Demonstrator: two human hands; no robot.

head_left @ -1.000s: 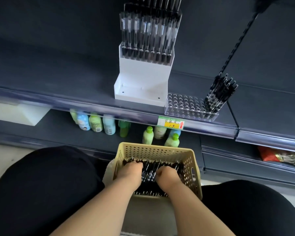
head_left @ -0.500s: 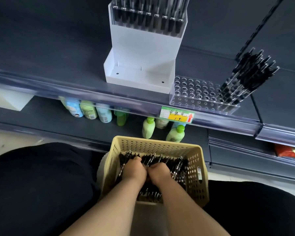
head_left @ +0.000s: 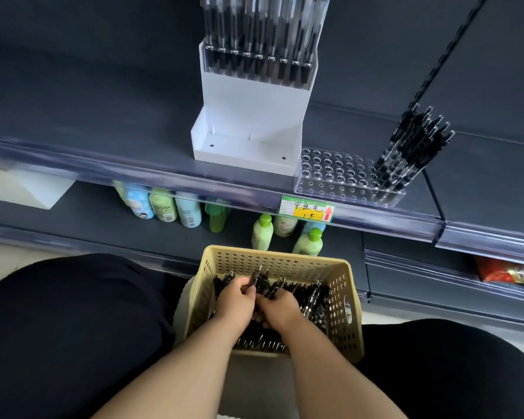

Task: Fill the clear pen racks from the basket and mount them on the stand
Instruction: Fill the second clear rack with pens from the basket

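A beige perforated basket [head_left: 339,300] full of black pens [head_left: 312,294] sits between my knees. Both hands are inside it, side by side. My left hand [head_left: 235,302] curls round a few pens whose tips stick up past its fingers. My right hand [head_left: 277,309] digs into the pile with its fingers curled among the pens. On the dark shelf stands a clear pen rack [head_left: 336,173], mostly bare holes, with a bunch of pens [head_left: 412,149] leaning at its right end. The white stand [head_left: 251,116] beside it carries a filled clear rack [head_left: 260,58] at its top.
A price label [head_left: 307,208] is clipped to the shelf's front rail. Several green and blue bottles [head_left: 176,207] stand on the lower shelf behind the basket. A slotted upright [head_left: 448,55] runs up the back panel at right. A red packet [head_left: 502,272] lies low right.
The view has tilted down and closer to the shelf. My hands have drawn together in the basket, and the left hand has gathered pens that now stick up from its grip.
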